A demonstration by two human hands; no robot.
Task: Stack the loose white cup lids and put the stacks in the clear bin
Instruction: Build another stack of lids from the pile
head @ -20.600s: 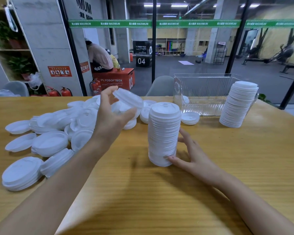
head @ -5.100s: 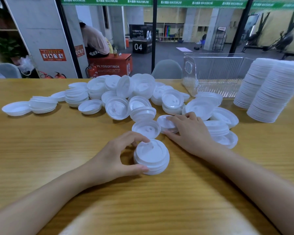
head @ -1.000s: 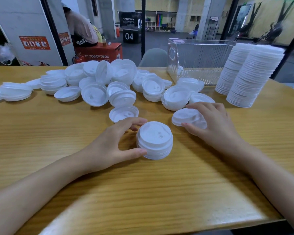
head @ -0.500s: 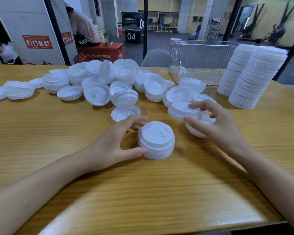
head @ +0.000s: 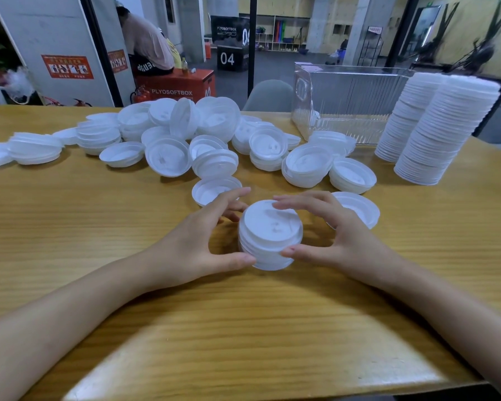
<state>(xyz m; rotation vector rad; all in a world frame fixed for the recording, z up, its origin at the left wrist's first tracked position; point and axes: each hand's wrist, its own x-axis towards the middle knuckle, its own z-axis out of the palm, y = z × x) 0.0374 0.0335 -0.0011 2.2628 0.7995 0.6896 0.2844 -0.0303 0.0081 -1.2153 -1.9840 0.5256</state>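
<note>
A short stack of white lids (head: pixel 270 235) stands on the wooden table (head: pixel 70 227) in front of me. My left hand (head: pixel 198 244) curls round its left side, thumb at the base and fingers behind. My right hand (head: pixel 329 235) curls round its right side in the same way. Many loose white lids (head: pixel 168 156) lie scattered across the middle of the table, some nested in small piles. The clear bin (head: pixel 344 102) stands at the back right.
Two tall leaning stacks of lids (head: pixel 443 131) stand right of the bin. A single upturned lid (head: pixel 359 208) lies just behind my right hand, another (head: pixel 211 191) behind my left. A grey chair back (head: pixel 268 95) shows beyond the table's far edge.
My right hand carried a lid from the right onto the short stack, and now holds the stack's right side. The left hand stayed on the stack.
</note>
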